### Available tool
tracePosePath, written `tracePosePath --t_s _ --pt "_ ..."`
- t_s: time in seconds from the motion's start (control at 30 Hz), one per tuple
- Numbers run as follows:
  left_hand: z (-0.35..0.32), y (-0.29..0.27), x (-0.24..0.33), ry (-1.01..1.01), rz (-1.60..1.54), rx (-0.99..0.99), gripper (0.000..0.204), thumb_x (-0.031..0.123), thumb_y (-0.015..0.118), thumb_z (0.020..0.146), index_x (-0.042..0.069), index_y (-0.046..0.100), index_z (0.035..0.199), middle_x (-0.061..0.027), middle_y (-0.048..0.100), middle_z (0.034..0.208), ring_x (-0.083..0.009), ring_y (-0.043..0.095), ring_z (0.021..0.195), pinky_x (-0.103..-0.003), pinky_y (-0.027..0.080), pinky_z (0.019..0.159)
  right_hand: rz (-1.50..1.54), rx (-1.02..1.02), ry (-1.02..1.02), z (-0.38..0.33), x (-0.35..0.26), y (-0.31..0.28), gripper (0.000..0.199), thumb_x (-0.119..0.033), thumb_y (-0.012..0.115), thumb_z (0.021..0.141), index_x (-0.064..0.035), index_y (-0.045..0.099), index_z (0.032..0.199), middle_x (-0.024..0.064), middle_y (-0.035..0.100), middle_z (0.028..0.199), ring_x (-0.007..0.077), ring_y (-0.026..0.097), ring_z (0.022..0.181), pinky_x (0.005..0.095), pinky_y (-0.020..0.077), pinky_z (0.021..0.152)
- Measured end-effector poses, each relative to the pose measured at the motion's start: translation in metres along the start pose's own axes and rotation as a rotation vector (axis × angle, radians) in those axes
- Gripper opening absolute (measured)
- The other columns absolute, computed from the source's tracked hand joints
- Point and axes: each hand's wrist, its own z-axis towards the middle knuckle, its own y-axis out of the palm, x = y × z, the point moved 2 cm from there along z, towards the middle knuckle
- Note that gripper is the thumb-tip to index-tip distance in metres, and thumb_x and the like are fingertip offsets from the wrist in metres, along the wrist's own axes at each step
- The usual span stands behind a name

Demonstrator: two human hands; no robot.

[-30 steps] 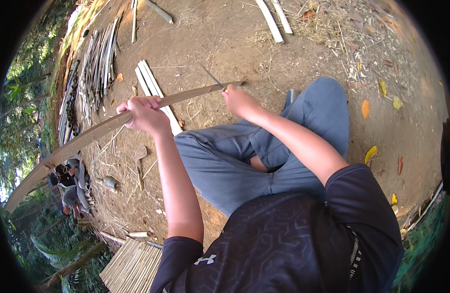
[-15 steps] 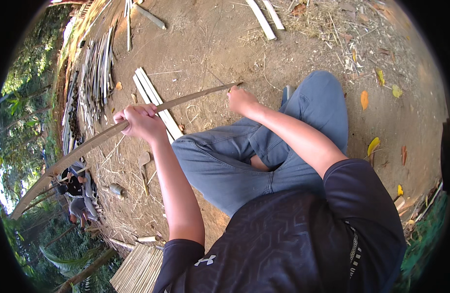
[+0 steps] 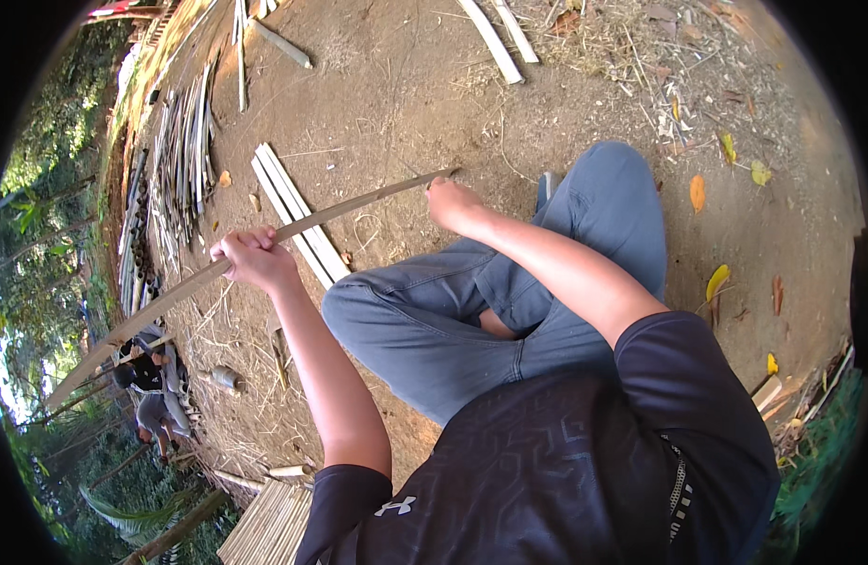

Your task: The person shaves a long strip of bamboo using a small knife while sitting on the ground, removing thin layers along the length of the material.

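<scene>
A long, flat bamboo strip [image 3: 344, 206] slants across in front of me, bending from the far left down to its narrow end near my right hand. My left hand [image 3: 257, 261] is closed around it partway along, knuckles up. At the narrow end, my right hand [image 3: 455, 205] is closed with its fingertips against the strip; what lies inside that fist is partly hidden. A thin dark line [image 3: 408, 168] shows just beyond those fingers, too fine to identify. My crossed legs in grey trousers [image 3: 424, 315] lie below both hands.
Pale split bamboo pieces [image 3: 297, 217] lie on the dirt beyond my knee, with two more [image 3: 492, 42] farther off. A pile of thin poles [image 3: 184, 155] is at the left. Two people [image 3: 156, 381] sit near a metal can [image 3: 225, 378]. A slatted bamboo mat [image 3: 269, 525] lies lower left.
Both hands have shifted slightly left with the bamboo strip, and its far end now sits a little farther right. Both hands keep their hold. The whole view has shifted slightly.
</scene>
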Motion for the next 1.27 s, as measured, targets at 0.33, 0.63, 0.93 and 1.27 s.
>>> tracePosePath --t_s 0.33,0.63,0.93,1.27 --pt "0.011 -0.029 -0.013 -0.028 -0.064 0.020 0.026 -0.002 0.044 0.093 0.015 0.036 0.076 0.0037 0.034 0.051 -0.0085 0.034 0.043 -0.026 0.037 0.040 -0.103 0.017 0.023 0.004 0.018 0.015 0.032 -0.010 0.037 0.099 0.0092 0.053 0.119 0.0252 0.069 0.104 0.0328 0.071 0.092 0.0448 0.0581 0.073" --pt "0.003 -0.022 -0.005 -0.022 -0.044 -0.001 0.025 -0.003 0.044 0.091 0.016 0.037 0.076 0.0036 0.032 0.048 -0.0084 0.032 0.039 -0.027 0.037 0.036 -0.091 -0.019 0.196 0.028 0.048 0.009 0.033 -0.004 0.035 0.099 0.0106 0.050 0.124 0.0259 0.068 0.105 0.0341 0.069 0.096 0.0414 0.0588 0.079" --pt "-0.004 -0.008 0.000 -0.023 -0.059 -0.067 0.026 -0.004 0.045 0.091 0.015 0.034 0.075 0.0022 0.035 0.049 -0.0091 0.036 0.040 -0.028 0.039 0.037 -0.012 0.049 0.231 0.042 0.069 0.019 0.034 -0.009 0.049 0.090 0.0070 0.062 0.117 0.0263 0.064 0.120 0.0378 0.064 0.112 0.0454 0.0528 0.093" --pt "-0.013 0.013 0.004 0.063 -0.009 -0.126 0.024 -0.005 0.043 0.090 0.014 0.033 0.081 -0.0016 0.034 0.049 -0.0119 0.040 0.038 -0.033 0.041 0.035 -0.096 -0.012 0.279 0.057 0.094 0.034 0.049 -0.013 0.050 0.092 0.0010 0.048 0.138 0.0190 0.059 0.134 0.0407 0.059 0.120 0.0461 0.0478 0.101"
